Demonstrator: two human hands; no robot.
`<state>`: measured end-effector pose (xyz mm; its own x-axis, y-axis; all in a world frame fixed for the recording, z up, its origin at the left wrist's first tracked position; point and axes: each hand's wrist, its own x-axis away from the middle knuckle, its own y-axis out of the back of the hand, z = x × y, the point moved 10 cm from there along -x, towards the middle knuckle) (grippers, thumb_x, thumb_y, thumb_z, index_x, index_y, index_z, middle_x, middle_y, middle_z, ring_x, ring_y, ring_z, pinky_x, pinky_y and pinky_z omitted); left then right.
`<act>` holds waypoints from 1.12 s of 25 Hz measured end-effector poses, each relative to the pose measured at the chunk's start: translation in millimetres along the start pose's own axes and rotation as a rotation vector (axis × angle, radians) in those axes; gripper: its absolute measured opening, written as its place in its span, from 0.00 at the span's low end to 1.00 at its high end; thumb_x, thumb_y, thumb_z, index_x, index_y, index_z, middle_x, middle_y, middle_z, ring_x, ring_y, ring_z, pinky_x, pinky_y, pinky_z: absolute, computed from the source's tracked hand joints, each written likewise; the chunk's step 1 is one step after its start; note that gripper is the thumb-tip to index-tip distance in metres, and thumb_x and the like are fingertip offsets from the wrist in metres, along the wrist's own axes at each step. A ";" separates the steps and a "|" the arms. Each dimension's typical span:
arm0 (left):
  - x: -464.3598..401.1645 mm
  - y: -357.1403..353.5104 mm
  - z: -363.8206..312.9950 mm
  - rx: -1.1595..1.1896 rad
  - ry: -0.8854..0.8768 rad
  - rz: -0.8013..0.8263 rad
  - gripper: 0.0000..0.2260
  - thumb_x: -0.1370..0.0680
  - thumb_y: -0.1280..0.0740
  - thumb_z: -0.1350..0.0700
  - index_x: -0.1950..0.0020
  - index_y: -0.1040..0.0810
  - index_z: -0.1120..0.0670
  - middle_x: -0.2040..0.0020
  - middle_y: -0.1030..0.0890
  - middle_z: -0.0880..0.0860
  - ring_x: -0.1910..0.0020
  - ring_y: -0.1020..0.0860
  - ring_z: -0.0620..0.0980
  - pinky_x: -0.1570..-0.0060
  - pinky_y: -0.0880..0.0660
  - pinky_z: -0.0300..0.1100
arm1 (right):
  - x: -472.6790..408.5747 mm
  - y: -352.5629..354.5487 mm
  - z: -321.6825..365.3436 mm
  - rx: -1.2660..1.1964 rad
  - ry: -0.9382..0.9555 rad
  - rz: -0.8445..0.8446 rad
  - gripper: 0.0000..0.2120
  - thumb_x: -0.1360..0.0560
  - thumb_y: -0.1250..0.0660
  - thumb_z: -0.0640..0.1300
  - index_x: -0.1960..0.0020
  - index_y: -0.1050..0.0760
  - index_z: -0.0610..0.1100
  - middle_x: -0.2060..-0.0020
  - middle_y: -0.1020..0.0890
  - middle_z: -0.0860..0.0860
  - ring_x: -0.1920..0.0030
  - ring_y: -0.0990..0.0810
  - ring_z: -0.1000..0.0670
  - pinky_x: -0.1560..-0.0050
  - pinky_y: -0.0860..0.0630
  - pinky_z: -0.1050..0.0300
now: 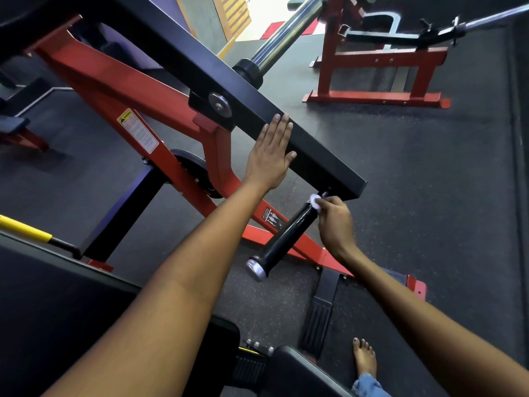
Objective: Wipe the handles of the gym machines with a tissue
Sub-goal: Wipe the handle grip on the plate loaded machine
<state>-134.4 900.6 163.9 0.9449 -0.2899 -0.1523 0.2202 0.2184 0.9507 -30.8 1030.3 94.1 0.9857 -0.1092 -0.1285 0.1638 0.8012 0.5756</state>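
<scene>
The black arm (217,81) of the machine slants overhead, closing off the handle (283,239) at its upper end, where the red frame (160,144) crosses behind. Open rubber floor (429,196) lies to the handle's right, and its capped lower end hangs clear.

Black handle (286,236) tilted — white tissue (315,200), seemingly crumpled, at its top.

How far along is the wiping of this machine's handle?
Nothing looks finished yet. In hand: the right hand presses a white tissue on the top end of the black handle, while the left hand rests flat on the black arm. Left: the handle's lower length down to its metal cap.
</scene>
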 end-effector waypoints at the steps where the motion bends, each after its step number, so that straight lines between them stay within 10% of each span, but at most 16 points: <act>1: -0.1 0.0 -0.8 0.017 0.002 0.004 0.28 0.16 0.52 0.46 0.21 0.56 0.58 0.20 0.58 0.54 0.22 0.60 0.52 0.27 0.66 0.44 | -0.9 -6.8 4.5 0.037 0.009 0.046 0.09 0.22 0.39 0.39 0.51 0.20 0.36 0.54 0.23 0.45 0.54 0.23 0.45 0.55 0.30 0.60; 7: 0.8 -0.8 -0.5 0.035 -0.008 0.005 0.28 0.16 0.50 0.46 0.21 0.56 0.58 0.20 0.57 0.54 0.22 0.60 0.52 0.26 0.66 0.44 | 102.2 -41.2 99.2 0.023 0.482 0.420 0.11 0.26 0.35 0.33 0.45 0.21 0.39 0.50 0.21 0.46 0.49 0.26 0.50 0.51 0.33 0.65; 12: 0.9 -1.1 -0.8 0.029 -0.009 0.009 0.29 0.16 0.51 0.46 0.21 0.56 0.58 0.20 0.58 0.54 0.22 0.60 0.52 0.26 0.65 0.44 | -11.7 -25.0 30.0 0.299 0.164 0.211 0.10 0.23 0.39 0.38 0.45 0.20 0.39 0.47 0.23 0.46 0.45 0.29 0.47 0.49 0.30 0.56; 18: -0.1 -3.3 -0.6 0.046 0.006 0.016 0.29 0.16 0.49 0.46 0.21 0.56 0.57 0.20 0.58 0.54 0.22 0.61 0.51 0.27 0.66 0.44 | 95.3 -55.7 112.8 0.156 0.503 0.530 0.06 0.24 0.36 0.39 0.52 0.21 0.40 0.53 0.23 0.46 0.51 0.27 0.49 0.51 0.29 0.59; 24: -0.4 -3.4 -0.2 0.033 0.009 0.026 0.30 0.16 0.51 0.45 0.21 0.57 0.58 0.20 0.59 0.54 0.22 0.61 0.52 0.26 0.65 0.45 | -19.4 -35.6 39.7 0.437 0.069 0.373 0.09 0.24 0.38 0.36 0.46 0.22 0.35 0.45 0.26 0.41 0.42 0.30 0.43 0.45 0.29 0.51; 28: -0.2 -4.5 -1.9 0.030 0.010 0.021 0.30 0.17 0.50 0.45 0.21 0.57 0.58 0.20 0.58 0.55 0.22 0.60 0.52 0.26 0.65 0.45 | 29.8 -83.6 88.7 0.511 0.253 0.645 0.07 0.25 0.37 0.33 0.49 0.23 0.35 0.50 0.23 0.41 0.46 0.28 0.43 0.48 0.26 0.51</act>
<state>-135.1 901.3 159.1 0.9516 -0.2762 -0.1347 0.1930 0.1962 0.9614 -11.6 907.9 113.8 0.8635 0.4594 0.2081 -0.3680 0.2919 0.8828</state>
